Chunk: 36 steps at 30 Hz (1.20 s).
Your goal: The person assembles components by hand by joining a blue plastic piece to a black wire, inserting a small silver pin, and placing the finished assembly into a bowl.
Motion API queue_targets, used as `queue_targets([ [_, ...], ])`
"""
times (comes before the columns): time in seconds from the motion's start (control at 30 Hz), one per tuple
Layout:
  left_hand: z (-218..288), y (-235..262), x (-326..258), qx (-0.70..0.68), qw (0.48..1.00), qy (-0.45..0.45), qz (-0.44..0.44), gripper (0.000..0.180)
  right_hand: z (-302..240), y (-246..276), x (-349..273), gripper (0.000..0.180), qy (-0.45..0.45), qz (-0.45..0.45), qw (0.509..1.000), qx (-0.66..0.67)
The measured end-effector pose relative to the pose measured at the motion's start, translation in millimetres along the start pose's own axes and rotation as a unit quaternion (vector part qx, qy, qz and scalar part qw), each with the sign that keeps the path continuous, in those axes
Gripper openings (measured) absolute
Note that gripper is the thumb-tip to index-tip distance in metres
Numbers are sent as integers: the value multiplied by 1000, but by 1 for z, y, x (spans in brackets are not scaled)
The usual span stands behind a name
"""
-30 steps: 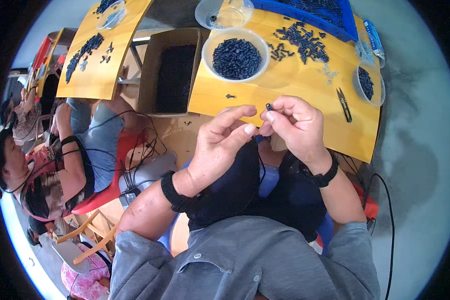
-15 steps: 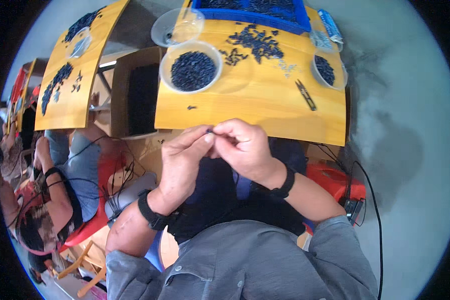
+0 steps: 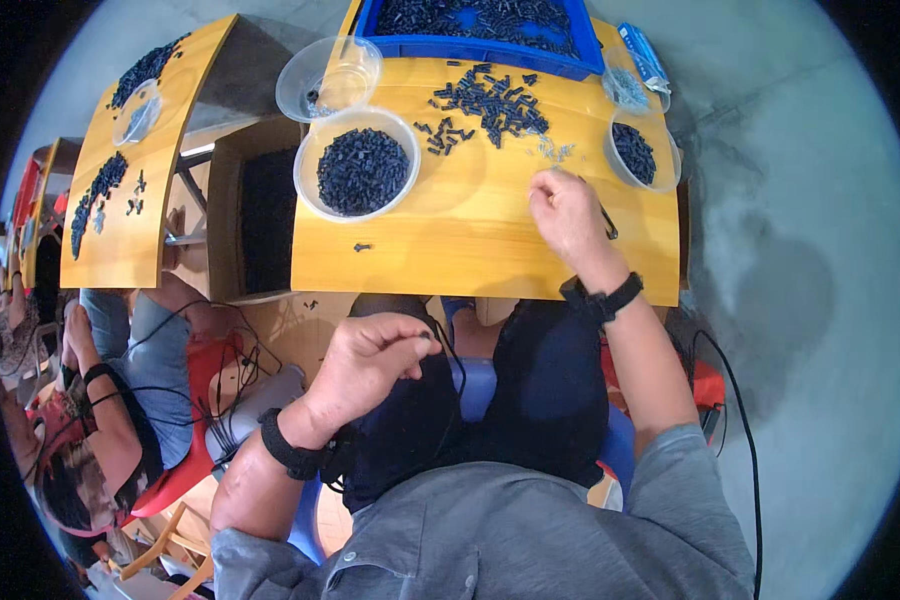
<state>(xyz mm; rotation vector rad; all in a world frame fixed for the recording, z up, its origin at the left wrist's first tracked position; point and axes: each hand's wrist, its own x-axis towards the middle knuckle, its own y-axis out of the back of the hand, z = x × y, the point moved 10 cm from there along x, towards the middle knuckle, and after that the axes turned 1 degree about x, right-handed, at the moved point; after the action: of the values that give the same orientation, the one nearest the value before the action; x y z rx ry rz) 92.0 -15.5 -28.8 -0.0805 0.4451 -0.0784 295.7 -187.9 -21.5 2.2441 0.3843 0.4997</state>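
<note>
Over my lap, just off the table's near edge, my left hand (image 3: 370, 365) pinches a small dark part (image 3: 426, 336) between thumb and fingertips. My right hand (image 3: 573, 222) is over the right half of the table, its fingers curled together. Whatever they may hold is hidden. Just beyond its fingertips lie small pale, clear-looking pieces (image 3: 553, 150). Behind them spreads a loose pile of small black parts (image 3: 495, 105). The black thread snips (image 3: 609, 226) are mostly covered by my right hand.
On the yellow table (image 3: 470, 240) stand a tub of black parts (image 3: 300, 190), a nearly empty tub (image 3: 288, 85), a smaller tub (image 3: 665, 178), a blue bin (image 3: 480, 50) and a blue packet (image 3: 642, 55). One black part (image 3: 363, 247) lies nearer me. A co-worker sits left.
My hands, together before, are now apart. The right has moved forward and right over the table near the pale pieces; the left has drawn back toward my lap with the small dark part.
</note>
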Motion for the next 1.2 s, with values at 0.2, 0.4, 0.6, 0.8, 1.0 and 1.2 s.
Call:
queue_targets([
  [0.2,-2,-4,2,41,998,2,-48,10,6,0,37,10,25,16,993,-115],
  [0.4,4,3,0,60,998,-17,-20,13,10,-18,45,13,27,-15,978,-206],
  [0.6,2,8,2,15,999,-41,-8,14,11,-21,44,11,41,-7,981,-192],
  [0.8,12,15,-1,0,996,-85,39,15,-3,-16,11,10,-145,-65,970,185],
  [1.0,14,20,-4,-76,988,-123,57,18,-84,-21,-28,9,-141,-163,908,358],
  [1.2,16,18,-8,-68,989,-120,56,16,-148,-35,-59,9,-73,-310,856,407],
])
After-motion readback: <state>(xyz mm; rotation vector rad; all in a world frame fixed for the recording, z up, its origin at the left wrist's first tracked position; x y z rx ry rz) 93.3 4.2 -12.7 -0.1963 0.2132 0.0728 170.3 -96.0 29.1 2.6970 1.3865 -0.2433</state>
